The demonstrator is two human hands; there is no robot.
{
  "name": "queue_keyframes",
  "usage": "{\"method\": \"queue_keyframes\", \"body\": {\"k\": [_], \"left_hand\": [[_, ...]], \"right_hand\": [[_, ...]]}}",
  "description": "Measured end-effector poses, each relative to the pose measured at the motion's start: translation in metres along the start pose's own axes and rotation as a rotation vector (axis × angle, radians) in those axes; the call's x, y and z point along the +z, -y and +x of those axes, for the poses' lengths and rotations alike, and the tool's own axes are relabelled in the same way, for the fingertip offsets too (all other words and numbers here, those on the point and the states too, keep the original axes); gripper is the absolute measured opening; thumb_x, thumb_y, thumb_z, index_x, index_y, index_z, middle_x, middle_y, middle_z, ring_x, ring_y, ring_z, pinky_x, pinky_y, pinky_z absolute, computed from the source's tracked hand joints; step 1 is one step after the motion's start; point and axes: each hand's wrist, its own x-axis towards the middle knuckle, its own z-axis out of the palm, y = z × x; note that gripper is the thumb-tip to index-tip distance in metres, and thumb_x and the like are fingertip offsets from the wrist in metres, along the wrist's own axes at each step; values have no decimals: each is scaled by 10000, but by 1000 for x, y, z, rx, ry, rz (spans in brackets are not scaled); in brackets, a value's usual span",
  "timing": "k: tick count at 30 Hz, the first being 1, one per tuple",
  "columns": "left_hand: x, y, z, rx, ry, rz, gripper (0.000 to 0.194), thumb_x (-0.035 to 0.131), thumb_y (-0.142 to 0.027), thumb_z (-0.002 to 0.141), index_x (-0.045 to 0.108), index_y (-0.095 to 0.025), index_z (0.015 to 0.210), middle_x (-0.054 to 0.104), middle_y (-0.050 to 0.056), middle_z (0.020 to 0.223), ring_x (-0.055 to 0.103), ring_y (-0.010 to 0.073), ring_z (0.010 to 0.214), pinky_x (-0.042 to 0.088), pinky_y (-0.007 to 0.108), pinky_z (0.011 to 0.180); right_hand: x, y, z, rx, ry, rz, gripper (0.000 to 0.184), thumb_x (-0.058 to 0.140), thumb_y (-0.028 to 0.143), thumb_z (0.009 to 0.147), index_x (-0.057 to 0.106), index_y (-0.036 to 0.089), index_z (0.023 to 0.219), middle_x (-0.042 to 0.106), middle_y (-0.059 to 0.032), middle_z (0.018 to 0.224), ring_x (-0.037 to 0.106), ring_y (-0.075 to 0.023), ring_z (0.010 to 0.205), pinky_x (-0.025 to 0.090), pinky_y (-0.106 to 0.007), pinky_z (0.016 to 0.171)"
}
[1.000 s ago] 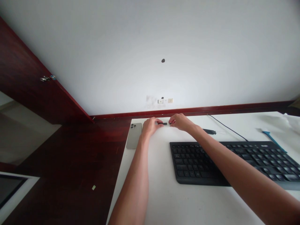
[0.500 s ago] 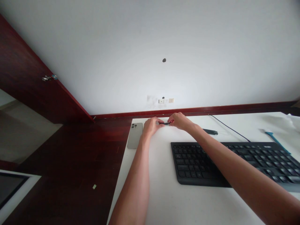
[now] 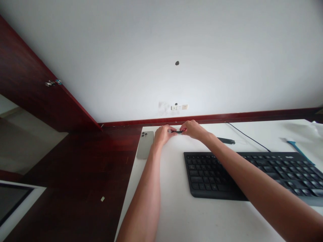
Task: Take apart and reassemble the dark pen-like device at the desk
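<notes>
Near the far edge of the white table, my left hand and my right hand face each other with a small, dark, narrow object between them. My left fingertips pinch one end of it and my right fingertips pinch the other. Its kind is too small to make out, and its ends are partly hidden by my fingers. A silver smartphone lies camera side up just left of my left hand. Under my right forearm sits a black keyboard, partly covered by the arm.
A dark, slim tool lies behind the keyboard, and a black cable runs over the table's far edge. At the right are a blue razor-like item and clear plastic. Wall sockets sit beyond the white table.
Both hands stay in nearly the same place, pinching the dark object, which appears slightly flatter between the fingers. The view has shifted very slightly.
</notes>
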Motion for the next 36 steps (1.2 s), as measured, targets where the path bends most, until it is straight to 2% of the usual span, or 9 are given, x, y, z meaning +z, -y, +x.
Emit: {"method": "queue_keyframes", "body": {"k": [7, 13, 21, 36], "left_hand": [[-2, -2, 0, -8, 23, -18, 259, 864, -362, 809, 845, -309, 1062, 797, 8, 1126, 706, 210, 978, 523, 281, 889], [-5, 0, -1, 29, 49, -53, 282, 822, -281, 822, 835, -294, 1104, 800, 2, 1156, 707, 208, 981, 527, 274, 906], [-7, 0, -3, 15, 43, -54, 484, 725, -151, 787, 783, -324, 1235, 790, -20, 1102, 663, 184, 920, 528, 264, 857], [-5, 0, -2, 5, 23, -51, 445, 702, -148, 801, 789, -317, 1204, 791, -24, 1073, 656, 181, 914, 508, 254, 825]], "right_hand": [[0, -1, 0, -23, -1, -11, 199, 696, 115, 823, 851, 213, 901, 823, -49, 924, 742, -228, 919, 491, -259, 757], [1, -4, 1, -33, 7, 0, 189, 728, 123, 823, 849, 206, 942, 828, -58, 986, 749, -228, 933, 520, -266, 798], [0, -6, 1, -44, 22, -8, 188, 741, 142, 812, 851, 233, 934, 825, -42, 960, 752, -231, 921, 534, -268, 789], [1, -7, 1, -44, 11, 22, 166, 746, 144, 823, 845, 214, 935, 826, -50, 985, 753, -223, 944, 527, -265, 799]]}}
